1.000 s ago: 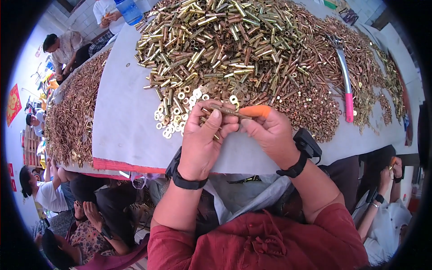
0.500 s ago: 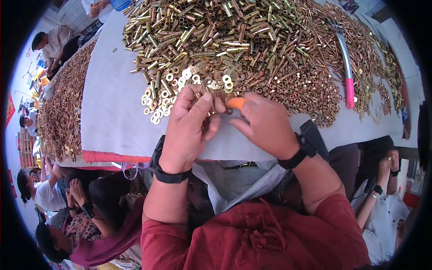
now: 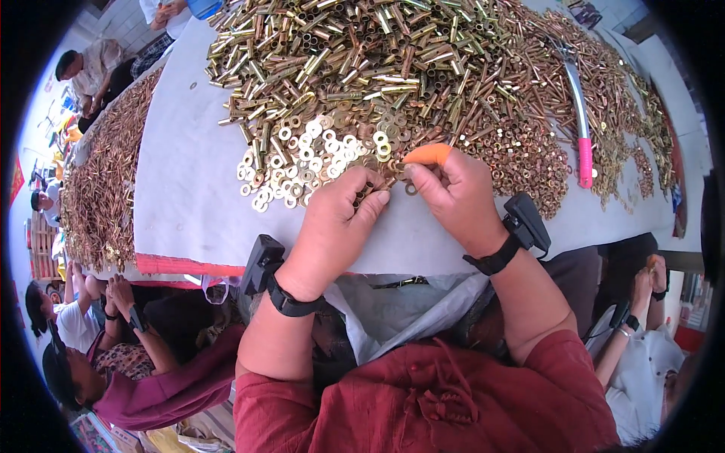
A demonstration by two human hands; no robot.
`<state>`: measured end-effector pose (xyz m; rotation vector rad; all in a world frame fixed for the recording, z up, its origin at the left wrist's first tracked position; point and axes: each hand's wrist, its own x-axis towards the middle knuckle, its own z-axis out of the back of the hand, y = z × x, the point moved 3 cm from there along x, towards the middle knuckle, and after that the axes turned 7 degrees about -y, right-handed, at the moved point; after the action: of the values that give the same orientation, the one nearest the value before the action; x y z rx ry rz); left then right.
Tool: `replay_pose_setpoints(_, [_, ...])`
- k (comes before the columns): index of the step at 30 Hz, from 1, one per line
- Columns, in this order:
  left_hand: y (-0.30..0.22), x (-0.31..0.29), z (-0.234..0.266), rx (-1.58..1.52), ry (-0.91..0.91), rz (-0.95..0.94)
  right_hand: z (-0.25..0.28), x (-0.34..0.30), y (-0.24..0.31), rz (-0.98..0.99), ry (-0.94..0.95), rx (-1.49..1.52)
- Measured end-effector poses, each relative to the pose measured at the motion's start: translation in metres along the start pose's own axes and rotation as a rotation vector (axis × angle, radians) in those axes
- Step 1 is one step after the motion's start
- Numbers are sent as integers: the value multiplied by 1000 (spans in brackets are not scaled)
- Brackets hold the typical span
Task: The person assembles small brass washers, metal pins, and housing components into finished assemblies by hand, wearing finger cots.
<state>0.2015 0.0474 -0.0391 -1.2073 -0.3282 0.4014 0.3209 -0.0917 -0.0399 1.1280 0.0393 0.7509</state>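
Observation:
My left hand (image 3: 332,223) is closed, fingers curled round several brass-coloured metal pieces (image 3: 364,195) whose full shape is hidden in the grip. Close beside it, my right hand (image 3: 457,192) has thumb and forefinger pinched at a small brass-coloured ring-like part (image 3: 401,171). An orange finger cover (image 3: 428,155) sits on that forefinger. Just under the right fingertips shows a dull washer (image 3: 410,189). Shiny flat washers (image 3: 306,155) lie loose in front of the left hand. Small nuts (image 3: 521,162) spread beyond the right hand.
A large heap of brass-coloured metal sleeves (image 3: 362,57) covers the pale tabletop (image 3: 177,181). A pink-handled tool (image 3: 584,155) lies among threaded rods on the right. Another loaded table (image 3: 106,181) stands left. Other people sit on both sides. A pale sack (image 3: 393,302) hangs below the table edge.
My left hand has drawn back toward me and tilted to the right, uncovering more washers. My right hand has shifted slightly right, its fingertips now pinching a small part.

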Motion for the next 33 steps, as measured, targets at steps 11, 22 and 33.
replay_pose_setpoints(11, [-4,1,0,-195,46,151,0,2,20,341,-21,-46])
replay_pose_setpoints(22, [-6,1,1,-168,55,150,3,2,19,210,34,41])
replay_pose_setpoints(33, [-4,2,-1,-203,60,153,2,-1,19,447,7,-109])
